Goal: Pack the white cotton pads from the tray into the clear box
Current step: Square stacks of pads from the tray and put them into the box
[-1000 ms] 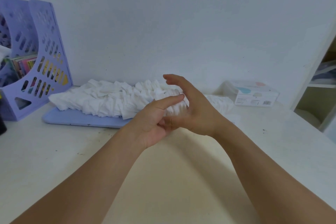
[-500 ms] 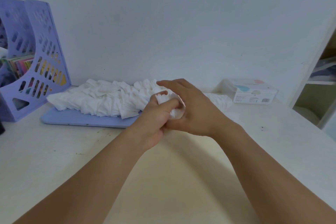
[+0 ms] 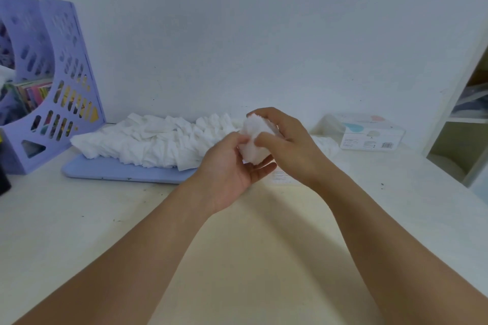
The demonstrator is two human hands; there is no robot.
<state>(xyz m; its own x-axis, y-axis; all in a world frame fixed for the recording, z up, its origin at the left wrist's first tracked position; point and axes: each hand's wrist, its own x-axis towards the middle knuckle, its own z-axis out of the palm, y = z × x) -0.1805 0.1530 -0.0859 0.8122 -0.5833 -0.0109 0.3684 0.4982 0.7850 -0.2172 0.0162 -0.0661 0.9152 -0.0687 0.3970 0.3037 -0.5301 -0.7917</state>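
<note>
A stack of white cotton pads [image 3: 254,140] is held above the table between both hands. My left hand [image 3: 229,169] cups it from below and the left, thumb on its side. My right hand [image 3: 287,142] grips it from the right, fingers over the top and thumb on the front. A long heap of loose white cotton pads [image 3: 153,142] lies on the pale blue tray [image 3: 111,173] behind my hands. The clear box [image 3: 367,130] with a printed label stands at the back right by the wall.
A purple file holder [image 3: 52,82] with books stands at the back left. A dark object [image 3: 4,182] sits at the left edge. A small white label [image 3: 281,175] lies on the white table [image 3: 79,224] under my hands. A shelf unit [image 3: 464,126] rises on the right.
The stack has been lifted slightly and turned between my hands. My left hand has dropped from the top to under the stack, and more of the pads now shows.
</note>
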